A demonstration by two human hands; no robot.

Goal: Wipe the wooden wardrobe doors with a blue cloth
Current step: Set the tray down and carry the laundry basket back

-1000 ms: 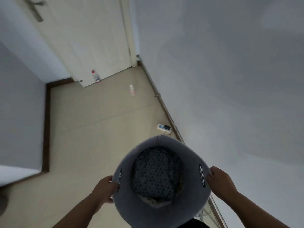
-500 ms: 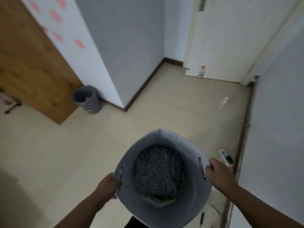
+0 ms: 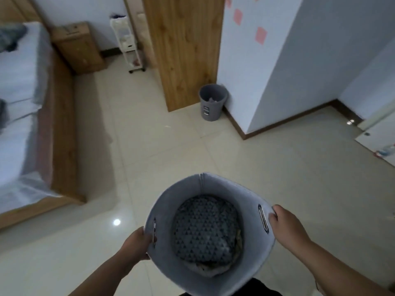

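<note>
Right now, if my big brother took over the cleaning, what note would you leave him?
Left hand: grips the left rim of the grey basket.
Right hand: grips the right rim, by the handle slot.
Things: a triangle-patterned cloth lies in the basket; I cannot tell if it is the blue cloth. The tall wooden panel, likely the wardrobe, stands ahead, with a grey bin beside it.
Done: no wiping yet; both hands are busy carrying.
Left: carry the basket over, take out a cloth, wipe the doors.
</note>
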